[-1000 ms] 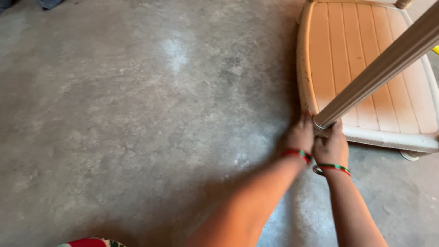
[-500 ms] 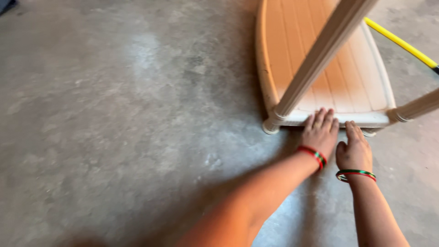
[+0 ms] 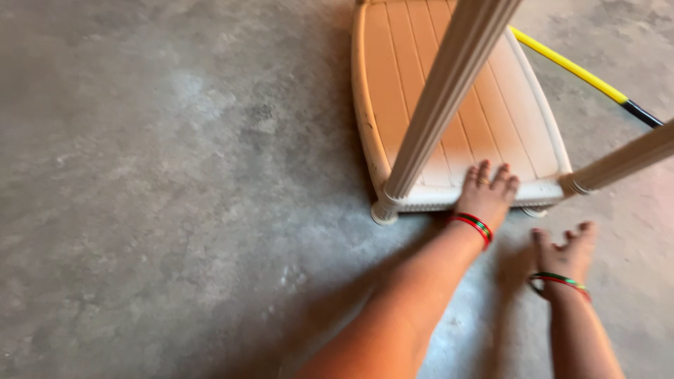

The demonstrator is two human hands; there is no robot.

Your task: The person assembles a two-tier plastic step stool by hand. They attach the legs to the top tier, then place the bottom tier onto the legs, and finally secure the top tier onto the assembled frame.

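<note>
Hands (image 3: 489,191) at upturned table (image 3: 449,105) edge

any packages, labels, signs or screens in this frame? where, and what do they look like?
None in view. Only an upturned cream plastic table on the concrete floor, a yellow pole with a black end behind it, the left hand on the table's edge, and the right hand off it, over the floor.

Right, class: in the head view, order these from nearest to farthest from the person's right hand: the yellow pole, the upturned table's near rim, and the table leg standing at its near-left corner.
From the right hand:
1. Near rim of the upturned table, just ahead of the fingers.
2. Table leg, ahead and to the left, past the left hand.
3. Yellow pole, far ahead, beyond the table.
</note>
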